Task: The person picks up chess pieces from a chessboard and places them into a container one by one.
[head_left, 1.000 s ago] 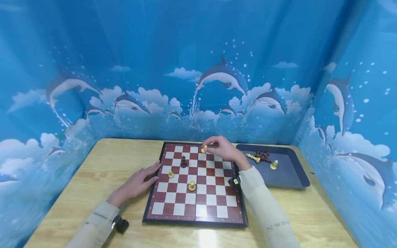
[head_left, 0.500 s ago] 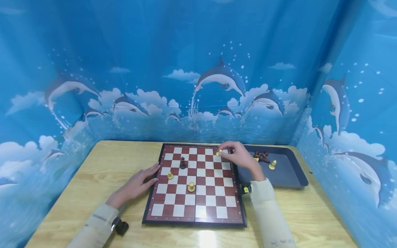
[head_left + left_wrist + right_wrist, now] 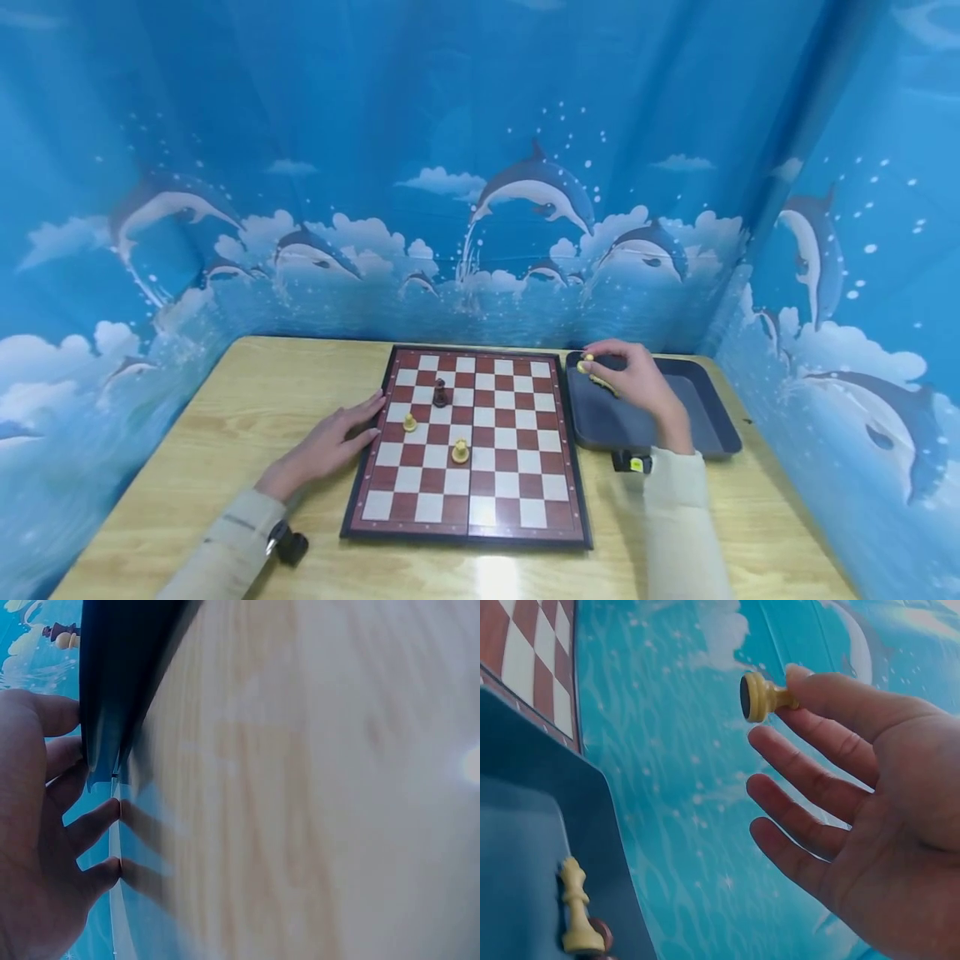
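Observation:
My right hand (image 3: pixel 637 379) pinches a yellow chess pawn (image 3: pixel 761 697) by its top between thumb and index finger. The pawn is tipped sideways in the right wrist view, its dark base underside facing left and its head hidden by the fingertips. In the head view, hand and pawn are over the left part of the grey tray (image 3: pixel 701 400). My left hand (image 3: pixel 333 442) rests its fingertips along the left edge of the chessboard (image 3: pixel 525 508). Standing on the board are a dark chess piece (image 3: pixel 440 393), a yellow pawn (image 3: pixel 409 423) and a yellow rook (image 3: pixel 460 452).
Inside the tray lies a tall yellow chess piece (image 3: pixel 576 904) beside a dark one (image 3: pixel 600 934); my right hand hides other tray contents in the head view. The wooden table (image 3: pixel 262 392) backs onto a blue dolphin curtain (image 3: pixel 375 167).
My right hand has carried the yellow pawn rightward from the board's far edge to over the tray. The left hand and the pieces standing on the board have stayed put.

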Demonstrator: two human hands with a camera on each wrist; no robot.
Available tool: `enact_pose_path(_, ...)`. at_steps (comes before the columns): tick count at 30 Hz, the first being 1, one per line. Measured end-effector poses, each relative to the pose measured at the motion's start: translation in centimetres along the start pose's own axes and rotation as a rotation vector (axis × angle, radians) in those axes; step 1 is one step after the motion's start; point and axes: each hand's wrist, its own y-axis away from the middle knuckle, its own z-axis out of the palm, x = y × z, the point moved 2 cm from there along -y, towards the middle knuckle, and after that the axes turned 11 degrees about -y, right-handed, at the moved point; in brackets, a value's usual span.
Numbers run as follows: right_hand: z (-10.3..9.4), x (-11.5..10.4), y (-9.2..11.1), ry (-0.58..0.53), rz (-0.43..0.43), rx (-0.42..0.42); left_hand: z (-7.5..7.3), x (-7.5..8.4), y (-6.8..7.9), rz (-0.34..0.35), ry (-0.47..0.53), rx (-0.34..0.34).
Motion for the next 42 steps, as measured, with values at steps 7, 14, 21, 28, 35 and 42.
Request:
enact_pose_path(7, -1.3, 0.0, 1.0, 0.026, 0.016, 0.041, 0.3, -0.3, 0.3, -0.006, 0.001, -0.014)
enact_pose_path(14, -1.5, 1.3, 0.8, 0.058, 0.076, 0.053, 0.1, -0.3, 0.0, 0.013, 0.006, -0.003)
enact_pose_path(21, -1.9, 3.0, 1.1, 0.119, 0.124, 0.076, 0.2, -0.2, 0.4, 0.013, 0.006, -0.018)
enact_pose_path(28, -2.9, 4.3, 1.1, 0.134, 0.157, 0.102, 0.0, 0.0, 0.1, -0.006, 0.001, -0.010)
enact_pose_path(35, -3.3, 5.0, 1.4, 0.160, 0.220, 0.108, 0.1, -0.1, 0.0, -0.021, -0.005, -0.025)
enact_pose_path(42, -3.7, 5.8, 1.6, 0.198, 0.196, 0.125, 0.1, -0.1, -0.2, -0.012, -0.012, -0.015)
